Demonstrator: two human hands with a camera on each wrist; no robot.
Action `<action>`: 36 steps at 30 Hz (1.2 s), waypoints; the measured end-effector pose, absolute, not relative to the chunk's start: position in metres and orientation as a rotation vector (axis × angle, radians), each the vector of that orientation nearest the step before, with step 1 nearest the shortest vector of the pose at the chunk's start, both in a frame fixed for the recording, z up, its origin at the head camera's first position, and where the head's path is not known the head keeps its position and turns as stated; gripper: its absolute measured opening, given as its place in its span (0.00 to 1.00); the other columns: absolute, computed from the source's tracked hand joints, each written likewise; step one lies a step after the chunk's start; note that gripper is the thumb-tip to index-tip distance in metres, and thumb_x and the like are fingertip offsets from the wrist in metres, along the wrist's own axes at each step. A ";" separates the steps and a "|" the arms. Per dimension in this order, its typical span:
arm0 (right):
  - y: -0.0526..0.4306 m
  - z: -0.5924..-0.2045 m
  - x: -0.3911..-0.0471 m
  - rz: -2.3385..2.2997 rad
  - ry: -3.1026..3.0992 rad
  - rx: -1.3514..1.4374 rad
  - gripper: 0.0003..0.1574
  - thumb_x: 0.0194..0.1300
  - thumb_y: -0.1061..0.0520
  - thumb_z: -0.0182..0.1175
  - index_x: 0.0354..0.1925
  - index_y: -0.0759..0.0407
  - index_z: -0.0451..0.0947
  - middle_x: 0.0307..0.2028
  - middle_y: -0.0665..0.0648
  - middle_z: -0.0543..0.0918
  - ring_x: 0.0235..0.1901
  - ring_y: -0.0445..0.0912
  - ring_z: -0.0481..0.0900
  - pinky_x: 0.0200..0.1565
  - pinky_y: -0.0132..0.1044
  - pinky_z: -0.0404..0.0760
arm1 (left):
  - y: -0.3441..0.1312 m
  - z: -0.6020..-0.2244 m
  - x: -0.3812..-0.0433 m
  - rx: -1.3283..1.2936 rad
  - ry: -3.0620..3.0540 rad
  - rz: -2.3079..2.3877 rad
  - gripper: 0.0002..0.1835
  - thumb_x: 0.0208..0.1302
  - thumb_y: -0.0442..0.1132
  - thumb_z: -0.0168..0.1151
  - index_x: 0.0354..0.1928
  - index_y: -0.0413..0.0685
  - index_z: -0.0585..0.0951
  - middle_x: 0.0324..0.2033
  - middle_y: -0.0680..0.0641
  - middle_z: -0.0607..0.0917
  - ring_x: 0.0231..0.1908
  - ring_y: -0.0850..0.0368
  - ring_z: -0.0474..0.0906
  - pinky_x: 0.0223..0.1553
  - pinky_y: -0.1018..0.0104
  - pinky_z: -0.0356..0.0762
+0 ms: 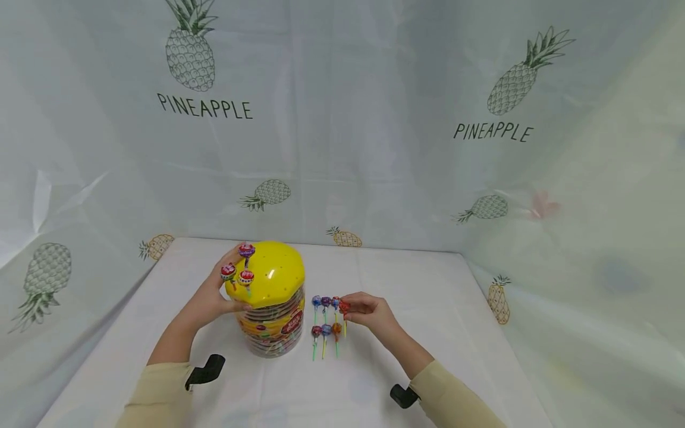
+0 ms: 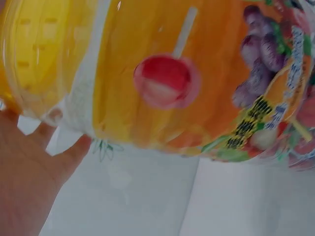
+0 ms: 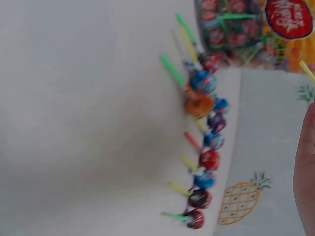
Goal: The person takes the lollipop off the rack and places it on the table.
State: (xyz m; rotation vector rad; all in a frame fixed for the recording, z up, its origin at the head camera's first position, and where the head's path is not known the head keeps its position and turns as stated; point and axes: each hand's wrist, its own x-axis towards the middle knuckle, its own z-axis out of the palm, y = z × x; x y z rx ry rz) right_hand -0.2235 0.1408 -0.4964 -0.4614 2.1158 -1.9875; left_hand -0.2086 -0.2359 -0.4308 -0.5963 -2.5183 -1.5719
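My left hand [image 1: 213, 300] grips the edge of the yellow lid [image 1: 280, 267] on a clear candy jar [image 1: 267, 345], thumb at the front and fingers behind. Three lollipops [image 1: 246, 277] stand stick-down at the lid's left side. In the left wrist view, the jar's orange label [image 2: 216, 78] fills most of the picture, and the left hand touches near the lid. Right of the jar, my right hand [image 1: 377, 315] pinches a red lollipop [image 1: 344, 307] by its head, beside other lollipops [image 1: 326, 330] set in two rows. Only part of the right hand [image 3: 306, 172] shows in the right wrist view.
A white table [image 1: 428, 333] bears the jar and lollipops. Behind it hangs a pale sheet [image 1: 364, 131] printed with pineapples. More lollipops [image 3: 209, 160] line up in the right wrist view, sticks pointing left. Each forearm wears a black strap piece [image 1: 206, 371].
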 end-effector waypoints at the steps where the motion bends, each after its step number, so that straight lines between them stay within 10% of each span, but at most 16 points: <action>1: 0.143 -0.500 -0.224 -1.973 2.120 -0.442 0.23 0.57 0.66 0.69 0.53 0.68 0.80 0.54 0.60 0.80 0.47 0.48 0.83 0.48 0.39 0.83 | -0.237 -0.430 -0.210 -0.606 -2.528 -1.584 0.60 0.47 0.36 0.79 0.77 0.59 0.50 0.75 0.44 0.48 0.71 0.31 0.42 0.60 0.22 0.46; 10: 0.161 -0.525 -0.231 -1.885 2.190 -0.267 0.22 0.56 0.71 0.67 0.52 0.68 0.81 0.52 0.63 0.79 0.43 0.48 0.83 0.45 0.40 0.84 | -0.251 -0.421 -0.228 -0.836 -2.539 -1.682 0.57 0.48 0.35 0.78 0.76 0.60 0.54 0.75 0.45 0.49 0.69 0.36 0.49 0.59 0.26 0.55; 17: 0.162 -0.545 -0.232 -1.794 2.212 -0.253 0.21 0.56 0.73 0.67 0.50 0.71 0.81 0.44 0.61 0.84 0.38 0.47 0.84 0.42 0.41 0.85 | -0.254 -0.417 -0.234 -0.961 -2.528 -1.807 0.59 0.49 0.33 0.77 0.77 0.56 0.49 0.72 0.46 0.53 0.60 0.58 0.67 0.55 0.66 0.74; 25: 0.160 -0.572 -0.242 -1.711 2.256 -0.228 0.19 0.54 0.70 0.70 0.46 0.65 0.84 0.37 0.58 0.86 0.35 0.46 0.83 0.38 0.38 0.85 | -0.250 -0.421 -0.225 -0.788 -2.570 -1.696 0.57 0.48 0.37 0.78 0.76 0.58 0.52 0.73 0.45 0.50 0.65 0.36 0.55 0.57 0.30 0.65; 36: 0.151 -0.579 -0.241 -1.688 2.280 -0.214 0.18 0.53 0.70 0.71 0.45 0.68 0.83 0.35 0.60 0.87 0.34 0.46 0.84 0.37 0.37 0.85 | -0.241 -0.423 -0.205 -0.553 -2.582 -1.595 0.59 0.46 0.36 0.79 0.77 0.59 0.51 0.75 0.46 0.42 0.68 0.31 0.47 0.58 0.30 0.63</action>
